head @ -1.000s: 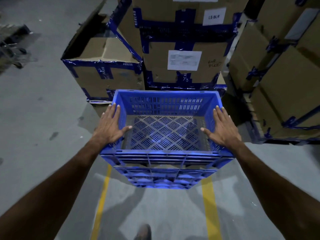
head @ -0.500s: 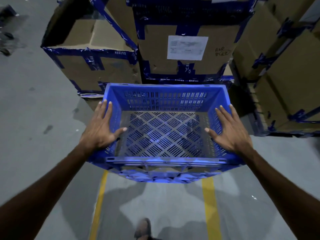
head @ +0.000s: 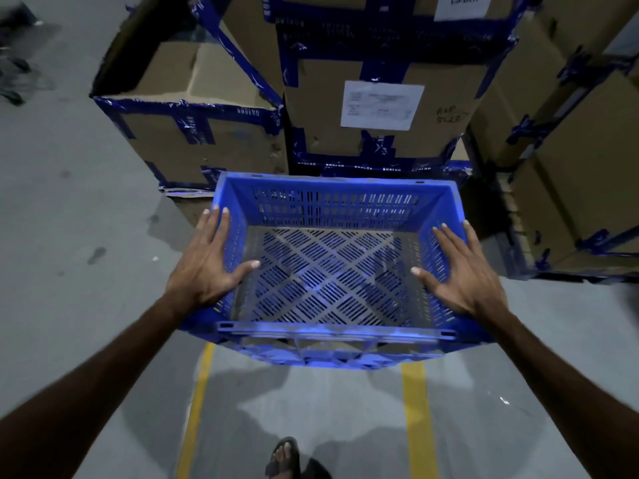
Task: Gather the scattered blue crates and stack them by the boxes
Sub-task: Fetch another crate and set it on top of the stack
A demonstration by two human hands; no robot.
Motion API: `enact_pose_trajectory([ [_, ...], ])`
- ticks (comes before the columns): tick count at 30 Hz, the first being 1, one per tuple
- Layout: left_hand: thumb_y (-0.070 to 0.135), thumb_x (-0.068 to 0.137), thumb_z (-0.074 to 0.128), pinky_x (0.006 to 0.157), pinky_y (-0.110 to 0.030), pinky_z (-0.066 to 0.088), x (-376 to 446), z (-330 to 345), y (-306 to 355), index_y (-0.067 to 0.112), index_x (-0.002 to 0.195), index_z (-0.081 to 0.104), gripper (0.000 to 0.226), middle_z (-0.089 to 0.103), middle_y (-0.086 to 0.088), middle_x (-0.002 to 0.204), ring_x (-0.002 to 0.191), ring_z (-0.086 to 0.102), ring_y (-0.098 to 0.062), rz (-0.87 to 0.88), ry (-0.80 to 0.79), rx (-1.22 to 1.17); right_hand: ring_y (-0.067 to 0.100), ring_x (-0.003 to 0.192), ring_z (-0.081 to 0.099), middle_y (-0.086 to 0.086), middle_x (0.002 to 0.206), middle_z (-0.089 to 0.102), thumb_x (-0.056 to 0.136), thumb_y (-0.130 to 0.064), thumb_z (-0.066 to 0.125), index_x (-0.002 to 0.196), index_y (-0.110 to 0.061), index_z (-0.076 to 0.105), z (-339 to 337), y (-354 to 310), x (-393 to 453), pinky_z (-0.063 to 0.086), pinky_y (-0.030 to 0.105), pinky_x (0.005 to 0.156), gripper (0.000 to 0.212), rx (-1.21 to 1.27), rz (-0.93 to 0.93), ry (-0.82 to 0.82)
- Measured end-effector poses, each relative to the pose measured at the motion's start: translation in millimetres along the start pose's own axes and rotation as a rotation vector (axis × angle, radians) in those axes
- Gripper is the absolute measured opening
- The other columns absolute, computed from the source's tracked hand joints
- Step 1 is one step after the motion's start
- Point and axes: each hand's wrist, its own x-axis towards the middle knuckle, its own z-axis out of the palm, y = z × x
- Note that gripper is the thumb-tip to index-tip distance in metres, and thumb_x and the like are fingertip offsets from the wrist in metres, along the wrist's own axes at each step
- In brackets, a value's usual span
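Note:
An empty blue slotted crate [head: 332, 202] is in front of me, just short of the taped cardboard boxes [head: 380, 74]. It rests on more blue crates [head: 332, 357], of which only the front edges show beneath it. My left hand [head: 204, 264] holds the crate's left wall, fingers flat along the outside and thumb hooked inside. My right hand [head: 463, 274] grips the right wall the same way.
A lower, torn box [head: 207, 146] stands left of the tall stack, and more boxes on a pallet [head: 570, 150] stand to the right. Two yellow floor lines [head: 415, 409] run toward me on grey concrete. My sandalled foot [head: 283, 458] shows at the bottom edge.
I have come closer to the boxes with the crate between my hands. I look more steeply down into it, so less of the crates under it shows. Both hands stay on its side walls.

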Motion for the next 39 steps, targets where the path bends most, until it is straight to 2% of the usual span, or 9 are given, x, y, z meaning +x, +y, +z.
enact_pose_trajectory([
  [5,0.098,0.076,0.027,0.129,-0.04,0.005,3,3,-2,0.008,0.165,0.007,0.128,-0.001,-0.012,0.174,0.161,-0.004,-0.026,0.016,0.008,0.021,0.015,0.158,-0.011,0.001,0.169,0.026,0.084,-0.087,0.035,0.162,-0.019,0.025,1,0,1,0.024,0.059,0.12,0.104,-0.008,0.005,-0.016],
  [10,0.091,0.08,0.036,0.128,-0.037,0.002,2,5,-5,0.01,0.166,0.006,0.121,-0.001,-0.012,0.174,0.161,-0.003,-0.027,0.04,0.026,0.027,0.015,0.158,-0.012,0.0,0.168,0.028,0.083,-0.089,0.036,0.163,-0.022,0.024,0,-1,1,0.03,0.06,0.117,0.105,-0.017,0.006,-0.003],
  [14,0.098,0.076,0.027,0.128,-0.04,0.002,2,3,-3,0.013,0.166,0.002,0.126,-0.005,-0.011,0.174,0.16,-0.006,-0.026,0.018,0.0,0.053,0.015,0.158,-0.012,0.0,0.168,0.027,0.083,-0.09,0.035,0.163,-0.023,0.023,-3,-2,-1,0.027,0.059,0.119,0.105,0.0,0.016,-0.015],
  [20,0.092,0.079,0.035,0.128,-0.041,0.006,5,9,-7,0.014,0.166,0.0,0.122,-0.003,-0.011,0.174,0.161,-0.005,-0.027,0.027,0.02,0.059,0.017,0.158,-0.01,0.001,0.17,0.024,0.084,-0.088,0.038,0.163,-0.023,0.023,4,1,2,0.021,0.059,0.122,0.104,-0.02,-0.007,-0.014],
  [26,0.101,0.073,0.019,0.13,-0.045,0.006,1,1,2,0.014,0.166,-0.001,0.129,-0.005,-0.013,0.174,0.16,-0.008,-0.029,-0.01,-0.014,0.072,0.022,0.159,-0.001,0.003,0.171,0.021,0.08,-0.095,0.024,0.161,-0.021,0.029,-3,-4,-3,0.018,0.057,0.125,0.11,-0.049,0.015,-0.001],
  [30,0.095,0.077,0.026,0.129,-0.048,0.008,-7,-10,12,0.016,0.166,-0.001,0.122,0.0,-0.014,0.174,0.16,-0.003,-0.032,-0.025,-0.044,0.064,0.021,0.159,0.002,0.002,0.173,0.008,0.077,-0.097,0.017,0.164,-0.021,0.019,-12,-10,-9,0.012,0.057,0.125,0.115,-0.033,0.058,-0.038],
  [32,0.092,0.082,0.031,0.128,-0.051,0.011,-13,-14,13,0.019,0.166,-0.003,0.116,0.0,-0.013,0.174,0.16,0.0,-0.032,-0.027,-0.037,0.062,0.024,0.159,0.004,0.004,0.173,0.006,0.081,-0.093,0.022,0.165,-0.022,0.014,-14,-13,-16,0.01,0.057,0.124,0.11,0.005,0.089,-0.032],
  [34,0.083,0.09,0.04,0.128,-0.053,0.015,-18,-19,17,0.019,0.167,0.001,0.107,0.003,-0.015,0.173,0.159,0.006,-0.034,-0.007,-0.03,0.102,0.027,0.158,0.011,0.006,0.172,0.009,0.09,-0.082,0.036,0.165,-0.022,0.013,-19,-15,-25,0.012,0.058,0.123,0.098,0.051,0.138,-0.016],
  [39,0.056,0.098,0.057,0.118,-0.053,0.035,-39,-32,39,0.01,0.162,0.031,0.083,0.036,-0.023,0.162,0.148,0.035,-0.041,0.139,-0.037,0.227,0.036,0.143,0.042,0.015,0.16,0.04,0.099,-0.057,0.052,0.16,-0.015,0.03,-39,-20,-73,0.03,0.057,0.118,0.077,0.078,0.206,0.054],
])
